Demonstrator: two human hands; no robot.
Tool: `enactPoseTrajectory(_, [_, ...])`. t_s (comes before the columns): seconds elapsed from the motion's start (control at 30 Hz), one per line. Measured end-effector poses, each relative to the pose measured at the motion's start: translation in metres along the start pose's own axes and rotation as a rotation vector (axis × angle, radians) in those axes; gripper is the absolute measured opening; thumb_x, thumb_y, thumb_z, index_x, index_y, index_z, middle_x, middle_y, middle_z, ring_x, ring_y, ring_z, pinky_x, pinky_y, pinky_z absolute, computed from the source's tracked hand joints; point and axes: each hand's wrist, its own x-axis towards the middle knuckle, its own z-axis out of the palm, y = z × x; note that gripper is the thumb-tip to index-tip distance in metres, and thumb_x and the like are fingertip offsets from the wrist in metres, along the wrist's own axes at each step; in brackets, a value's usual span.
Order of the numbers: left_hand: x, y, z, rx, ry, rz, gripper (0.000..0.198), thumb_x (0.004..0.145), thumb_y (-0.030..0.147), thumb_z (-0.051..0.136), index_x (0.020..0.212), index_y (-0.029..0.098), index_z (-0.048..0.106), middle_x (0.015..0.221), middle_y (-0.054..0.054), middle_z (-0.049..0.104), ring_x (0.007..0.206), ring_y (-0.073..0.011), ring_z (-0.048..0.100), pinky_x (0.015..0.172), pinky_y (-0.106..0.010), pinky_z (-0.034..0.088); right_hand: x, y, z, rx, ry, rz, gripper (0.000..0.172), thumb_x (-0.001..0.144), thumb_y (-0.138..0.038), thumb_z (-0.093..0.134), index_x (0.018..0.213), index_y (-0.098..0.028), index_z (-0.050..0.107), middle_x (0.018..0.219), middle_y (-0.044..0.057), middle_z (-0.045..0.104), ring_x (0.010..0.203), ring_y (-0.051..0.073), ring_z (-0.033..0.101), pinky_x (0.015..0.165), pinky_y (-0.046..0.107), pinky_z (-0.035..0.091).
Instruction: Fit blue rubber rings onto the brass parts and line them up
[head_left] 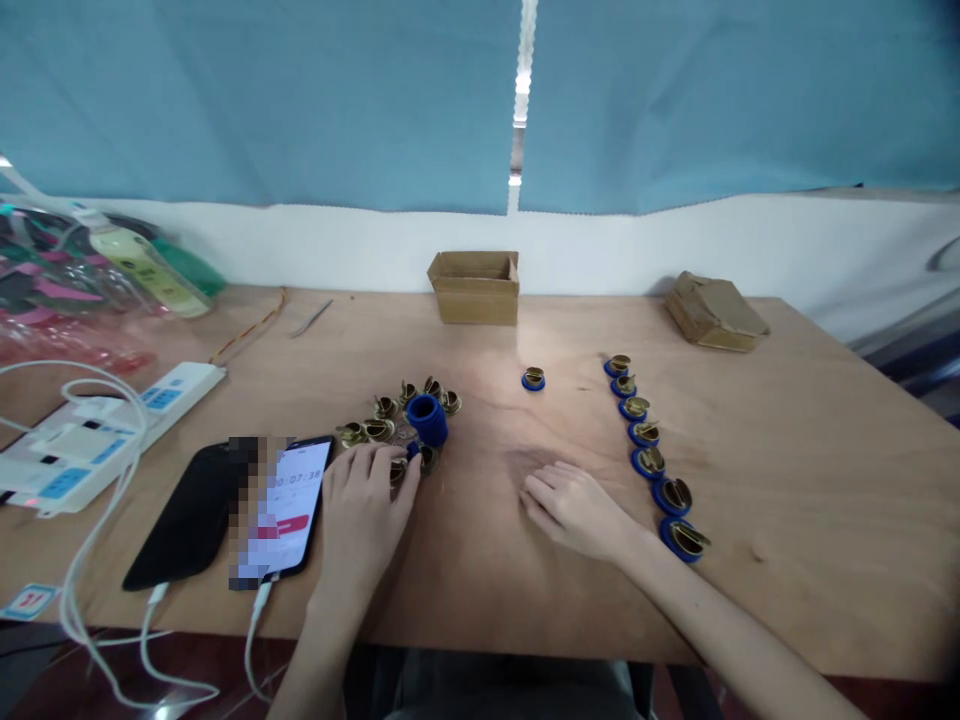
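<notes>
My left hand (364,510) is at the near side of a cluster of brass clip-like pieces (379,429), its thumb and fingers closed around one brass piece (397,470). Small blue bits show by its fingertips. Among the cluster stands a stack of blue rings (428,421), open at the top. My right hand (574,507) rests on the table, fingers curled together, with nothing visible in them. To its right runs a column of brass pieces seated in blue rings (648,461). One more ringed piece (533,378) sits apart, beyond my right hand.
An open cardboard box (478,300) and a crumpled one (716,312) stand at the back of the wooden table (480,600). On the left are a phone (300,500), a dark flat device (180,520), a power strip (97,435), white cables, tweezers (312,318) and a bottle (150,270).
</notes>
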Motion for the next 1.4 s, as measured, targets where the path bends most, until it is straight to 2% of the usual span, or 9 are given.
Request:
enactPoseTrajectory(0.1, [0.004,0.002,0.000,0.027,-0.050,0.012,0.024,0.097,0.035,0.051,0.089,0.019,0.066,0.097,-0.014,0.068,0.100,-0.0350,0.057,0.088,-0.050,0.046,0.001,0.000,0.000,0.012,-0.001,0.005,0.027,0.100,-0.019,0.045,0.077,-0.018,0.057,0.075,0.005,0.066,0.068,0.019,0.059,0.070,0.032,0.040])
enactPoseTrajectory(0.27, [0.005,0.010,0.006,0.011,-0.118,0.031,0.024,0.097,0.030,0.047,0.086,0.019,0.066,0.092,-0.012,0.069,0.096,-0.0332,0.058,0.084,-0.046,0.045,0.001,-0.002,-0.001,0.035,-0.013,0.016,0.025,0.100,-0.018,0.046,0.077,-0.018,0.056,0.075,0.005,0.066,0.068,0.018,0.059,0.070,0.031,0.039])
enactPoseTrajectory(0.37, [0.002,0.014,0.010,0.003,-0.105,0.021,0.023,0.097,0.026,0.045,0.091,0.018,0.066,0.092,-0.012,0.070,0.095,-0.0335,0.059,0.083,-0.046,0.044,0.001,-0.002,-0.002,0.034,-0.013,0.021,0.025,0.100,-0.018,0.046,0.077,-0.018,0.055,0.075,0.005,0.066,0.068,0.018,0.059,0.069,0.032,0.039])
enactPoseTrajectory(0.6, [0.002,0.014,0.013,0.029,-0.109,-0.035,0.025,0.097,0.037,0.049,0.096,0.017,0.064,0.093,-0.014,0.070,0.095,-0.0341,0.061,0.082,-0.047,0.046,0.000,-0.001,-0.001,0.012,-0.032,0.016,0.024,0.099,-0.018,0.046,0.077,-0.018,0.056,0.076,0.005,0.067,0.070,0.019,0.060,0.070,0.032,0.039])
enactPoseTrajectory(0.83, [0.003,0.019,0.009,-0.004,-0.097,0.082,0.025,0.100,0.027,0.043,0.097,0.020,0.066,0.092,-0.011,0.070,0.090,-0.0308,0.060,0.081,-0.045,0.047,0.001,-0.002,-0.002,0.032,-0.023,0.018,0.024,0.099,-0.018,0.046,0.077,-0.019,0.055,0.075,0.005,0.067,0.069,0.018,0.059,0.069,0.032,0.038])
enactPoseTrajectory(1.0, [0.001,0.019,0.013,-0.081,-0.030,-0.004,0.020,0.097,0.030,0.051,0.108,0.019,0.063,0.108,-0.015,0.064,0.102,-0.0327,0.060,0.088,-0.047,0.049,0.001,-0.003,-0.004,0.038,-0.021,0.029,0.024,0.099,-0.017,0.047,0.077,-0.019,0.055,0.075,0.005,0.067,0.068,0.018,0.059,0.069,0.031,0.038])
enactPoseTrajectory(1.4, [-0.001,0.020,0.020,-0.148,-0.098,0.034,0.024,0.099,0.031,0.049,0.112,0.015,0.061,0.106,-0.016,0.070,0.100,-0.0334,0.062,0.091,-0.052,0.051,0.000,-0.003,-0.003,0.034,-0.024,0.017,0.024,0.099,-0.018,0.046,0.077,-0.019,0.055,0.075,0.005,0.066,0.068,0.019,0.059,0.069,0.032,0.038])
